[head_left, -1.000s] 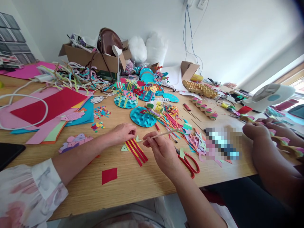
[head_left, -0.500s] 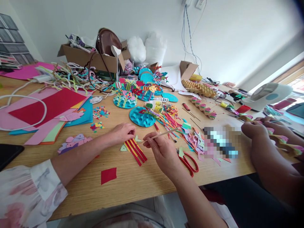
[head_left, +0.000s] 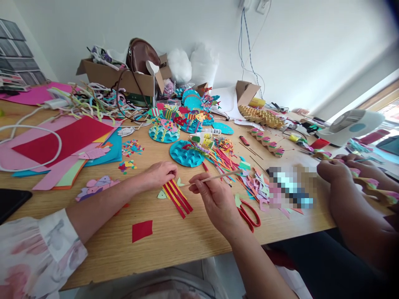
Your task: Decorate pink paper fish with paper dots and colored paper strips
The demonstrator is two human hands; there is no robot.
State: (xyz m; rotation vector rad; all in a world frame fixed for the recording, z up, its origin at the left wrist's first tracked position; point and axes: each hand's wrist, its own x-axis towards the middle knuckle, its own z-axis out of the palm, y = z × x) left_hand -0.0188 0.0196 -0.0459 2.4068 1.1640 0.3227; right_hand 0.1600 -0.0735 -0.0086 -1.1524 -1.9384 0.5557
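My left hand [head_left: 160,173] is closed at the top end of a striped piece of red and yellow paper strips [head_left: 180,198], which lies on the wooden table. Between the thumb and fingers of my right hand [head_left: 212,195] is a thin wooden stick [head_left: 226,174], whose tip points left toward the strips. A small pale green fish-head shape [head_left: 161,194] lies left of the strips, and a pale green tail shape [head_left: 180,182] touches or nearly touches their right side. Nearer the front edge lies a red paper square [head_left: 142,231].
Red-handled scissors [head_left: 249,216] lie right of my right hand, near paper scraps [head_left: 257,187]. A blue wavy disc [head_left: 186,153] is behind my hands. Coloured sheets [head_left: 64,143] cover the left. At the right, another person's hands [head_left: 335,170] hold a craft piece.
The stick in my right hand has turned slightly, its far end now further right and a little lower. My left hand has hardly moved.
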